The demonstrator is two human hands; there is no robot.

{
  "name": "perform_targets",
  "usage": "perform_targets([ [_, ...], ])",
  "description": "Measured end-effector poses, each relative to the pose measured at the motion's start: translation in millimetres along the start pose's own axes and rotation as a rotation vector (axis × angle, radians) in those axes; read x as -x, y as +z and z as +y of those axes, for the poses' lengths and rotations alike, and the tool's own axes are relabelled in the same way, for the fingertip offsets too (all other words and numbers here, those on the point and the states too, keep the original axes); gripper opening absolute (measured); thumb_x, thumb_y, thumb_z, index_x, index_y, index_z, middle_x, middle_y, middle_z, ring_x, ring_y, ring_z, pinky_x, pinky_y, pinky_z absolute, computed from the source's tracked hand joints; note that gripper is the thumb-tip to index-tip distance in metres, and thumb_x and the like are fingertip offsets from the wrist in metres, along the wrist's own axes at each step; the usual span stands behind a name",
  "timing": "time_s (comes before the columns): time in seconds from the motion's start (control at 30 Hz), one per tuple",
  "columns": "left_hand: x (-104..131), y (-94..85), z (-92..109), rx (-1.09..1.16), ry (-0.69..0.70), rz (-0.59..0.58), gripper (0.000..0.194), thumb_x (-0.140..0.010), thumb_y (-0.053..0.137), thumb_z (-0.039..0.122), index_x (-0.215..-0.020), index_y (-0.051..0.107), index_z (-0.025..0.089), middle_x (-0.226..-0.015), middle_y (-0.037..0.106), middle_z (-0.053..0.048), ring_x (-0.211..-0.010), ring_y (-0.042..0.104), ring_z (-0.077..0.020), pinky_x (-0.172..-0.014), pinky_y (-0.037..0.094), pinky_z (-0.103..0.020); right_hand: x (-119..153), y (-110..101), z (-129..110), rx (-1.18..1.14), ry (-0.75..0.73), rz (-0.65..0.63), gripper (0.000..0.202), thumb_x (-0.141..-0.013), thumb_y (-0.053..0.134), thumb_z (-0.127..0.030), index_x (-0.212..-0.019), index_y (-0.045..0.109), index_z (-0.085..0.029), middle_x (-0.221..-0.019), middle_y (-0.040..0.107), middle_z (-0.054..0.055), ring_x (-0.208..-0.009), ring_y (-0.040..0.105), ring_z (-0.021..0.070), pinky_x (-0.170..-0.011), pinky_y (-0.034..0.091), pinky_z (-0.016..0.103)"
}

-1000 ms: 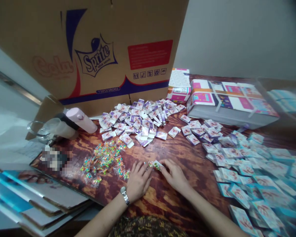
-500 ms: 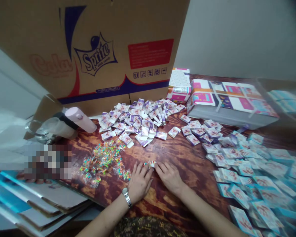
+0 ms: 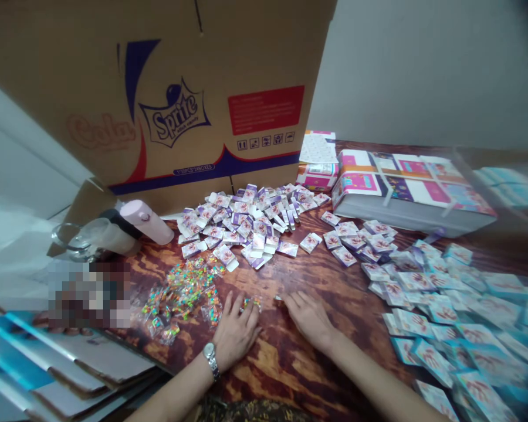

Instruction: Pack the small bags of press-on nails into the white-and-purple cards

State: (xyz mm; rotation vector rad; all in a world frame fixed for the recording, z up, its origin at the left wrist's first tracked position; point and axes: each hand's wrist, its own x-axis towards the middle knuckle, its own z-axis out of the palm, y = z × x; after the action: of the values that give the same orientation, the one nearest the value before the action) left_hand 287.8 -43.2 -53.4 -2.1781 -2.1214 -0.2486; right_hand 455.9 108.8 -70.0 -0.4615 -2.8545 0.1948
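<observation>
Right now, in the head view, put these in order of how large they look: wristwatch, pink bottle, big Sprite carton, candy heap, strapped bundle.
1. Sprite carton
2. Strapped bundle
3. Candy heap
4. Pink bottle
5. Wristwatch

On our left hand side, at the wrist, we wear one watch. Its case is round and silver in colour, and its dial looks pale, but the marks on it are too small for us to read. The band is also silver, made of shiny metal links. Our right hand is bare, and both our forearms are bare too. At the bottom edge we wear a dark cloth, covered with small yellowish-brown figures; their exact shape we cannot tell.
</observation>
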Motion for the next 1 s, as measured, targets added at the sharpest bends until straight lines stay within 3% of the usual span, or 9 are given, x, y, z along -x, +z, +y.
perform_targets([
  [0.13,-8.4,-14.0,-20.0,-0.015,-0.049,0.047,0.017,-0.086,0.044,0.025,-0.086,0.059,0.017,-0.074,0.062,-0.006,-0.093,0.053,-0.0261,-0.098,0.027,-0.056,10.8,-9.8,8.1,-0.179,0.161,0.041,0.029,-0.084,0.036,-0.009,-0.104,0.056,-0.017,-0.088,0.064,0.009,-0.083,0.058,0.0207,-0.076,0.046,0.033],
  [0.2,-28.8,-17.5,-23.4,-0.008,-0.025,0.066,0.017,-0.087,0.043,0.022,-0.084,0.059,0.017,-0.076,0.062,-0.006,-0.091,0.054,-0.0243,-0.098,0.028,-0.054,14.0,-12.1,7.3,-0.247,0.191,0.056,0.028,-0.086,0.036,-0.01,-0.105,0.055,-0.017,-0.089,0.064,0.009,-0.084,0.058,0.0203,-0.076,0.046,0.033],
  [0.27,-60.8,-16.1,-20.3,0.0,0.044,0.079,0.018,-0.087,0.043,0.019,-0.097,0.058,0.016,-0.095,0.062,-0.01,-0.101,0.051,-0.0256,-0.098,0.029,-0.051,15.3,-13.5,4.2,-0.274,0.198,0.07,0.028,-0.086,0.035,-0.011,-0.106,0.054,-0.017,-0.091,0.064,0.009,-0.084,0.058,0.0204,-0.076,0.047,0.033],
  [0.4,-139.1,4.6,-5.5,0.027,0.173,0.054,0.037,-0.085,0.039,0.009,-0.121,0.045,0.012,-0.127,0.047,-0.016,-0.122,0.037,-0.029,-0.1,0.026,-0.048,18.7,-17.9,-1.9,-0.259,0.184,0.114,0.029,-0.085,0.035,-0.01,-0.106,0.055,-0.017,-0.091,0.064,0.01,-0.084,0.059,0.0209,-0.075,0.048,0.034],
  [0.57,-200.6,35.0,4.3,0.194,0.185,0.013,0.037,-0.083,0.042,0.009,-0.119,0.047,0.009,-0.118,0.053,-0.021,-0.119,0.039,-0.0325,-0.094,0.03,-0.051,36.4,-26.9,-1.9,-0.246,0.237,0.111,0.029,-0.085,0.036,-0.011,-0.106,0.055,-0.018,-0.089,0.064,0.009,-0.082,0.059,0.0215,-0.072,0.049,0.034],
  [0.67,-206.7,34.1,6.8,0.274,0.176,0.013,0.034,-0.082,0.043,0.008,-0.114,0.051,0.012,-0.102,0.061,-0.018,-0.105,0.05,-0.0296,-0.087,0.035,-0.048,46.5,-35.3,0.0,-0.315,0.302,0.119,0.028,-0.086,0.036,-0.014,-0.108,0.054,-0.019,-0.093,0.063,0.009,-0.085,0.059,0.022,-0.074,0.049,0.034],
  [0.83,-185.1,4.7,11.9,0.523,0.106,0.029,0.032,-0.089,0.04,0.027,-0.119,0.046,0.018,-0.106,0.058,-0.011,-0.092,0.055,-0.0199,-0.079,0.043,-0.033,46.5,-58.3,2.1,-0.599,0.484,0.169,0.024,-0.09,0.036,-0.024,-0.106,0.054,-0.021,-0.097,0.061,0.008,-0.089,0.057,0.0217,-0.079,0.045,0.034],
  [0.9,-168.2,-4.7,13.4,0.926,-0.009,0.011,0.031,-0.091,0.038,0.033,-0.117,0.047,0.018,-0.102,0.059,-0.007,-0.086,0.056,-0.0156,-0.075,0.045,-0.027,41.7,-67.0,1.2,-0.754,0.587,0.195,0.023,-0.09,0.038,-0.03,-0.104,0.055,-0.021,-0.092,0.062,0.006,-0.085,0.057,0.0203,-0.076,0.044,0.032],
  [1.0,-138.0,-8.6,15.4,1.666,-0.319,-0.034,0.03,-0.084,0.053,0.039,-0.103,0.053,0.017,-0.093,0.059,-0.004,-0.076,0.057,-0.0129,-0.07,0.045,-0.024,32.5,-74.8,-4.5,-1.042,0.697,0.179,0.024,-0.089,0.043,-0.037,-0.096,0.057,-0.019,-0.078,0.06,0.002,-0.072,0.055,0.0167,-0.066,0.044,0.027],
])
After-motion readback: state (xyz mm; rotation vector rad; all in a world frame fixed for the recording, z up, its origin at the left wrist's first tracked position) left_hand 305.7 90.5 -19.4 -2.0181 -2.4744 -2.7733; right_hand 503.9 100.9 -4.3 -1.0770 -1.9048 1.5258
